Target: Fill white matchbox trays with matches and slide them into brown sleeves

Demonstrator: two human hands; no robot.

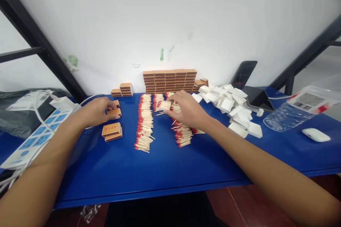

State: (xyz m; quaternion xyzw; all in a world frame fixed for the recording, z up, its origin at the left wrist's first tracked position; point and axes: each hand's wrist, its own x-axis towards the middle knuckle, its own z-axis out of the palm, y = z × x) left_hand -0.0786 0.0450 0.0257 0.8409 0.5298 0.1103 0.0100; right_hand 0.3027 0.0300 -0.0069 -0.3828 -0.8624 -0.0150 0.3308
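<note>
Matchbox stack (170, 82) stands built; right of it, white trays (227, 104) lie loose; before it, matches (145, 120) remain unboxed, right hand (188, 109) pinching a filled tray (163, 105); left of it, left hand (98, 111) grasps an orange box (115, 112).

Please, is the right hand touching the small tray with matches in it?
Touching. The head view shows the right hand holding the small tray, with the thumb at its near right corner.

Soft, even light brightens the wall (119, 25), while wide-angle distortion stretches the edges.
</note>
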